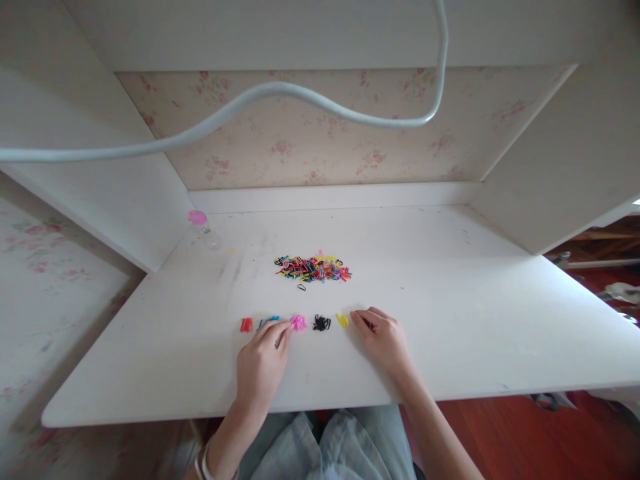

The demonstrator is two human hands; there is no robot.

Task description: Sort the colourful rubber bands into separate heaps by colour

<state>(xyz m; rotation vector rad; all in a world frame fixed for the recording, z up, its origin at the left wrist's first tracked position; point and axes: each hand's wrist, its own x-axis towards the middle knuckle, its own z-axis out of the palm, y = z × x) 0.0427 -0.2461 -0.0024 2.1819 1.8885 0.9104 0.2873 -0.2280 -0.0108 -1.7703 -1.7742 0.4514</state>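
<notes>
Small rubber bands lie in a row of colour groups: a red pile [246,325], a blue pile [273,319] partly behind my fingers, a pink pile [299,323], a black pile [321,323] and a yellow pile [343,320]. My left hand [264,357] is closed in a pinch, its fingertips at the left edge of the pink pile. Just right of the yellow pile, my right hand [383,337] is also pinched. What either pinch holds is too small to tell. Farther back lies a heap of mixed-colour rubber bands [314,269].
One loose black rubber band [301,287] lies in front of the heap. A clear bottle with a pink top [198,218] is at the back left of the white desk [450,333]. A white cable [280,89] crosses the upper view. Side panels flank the desk.
</notes>
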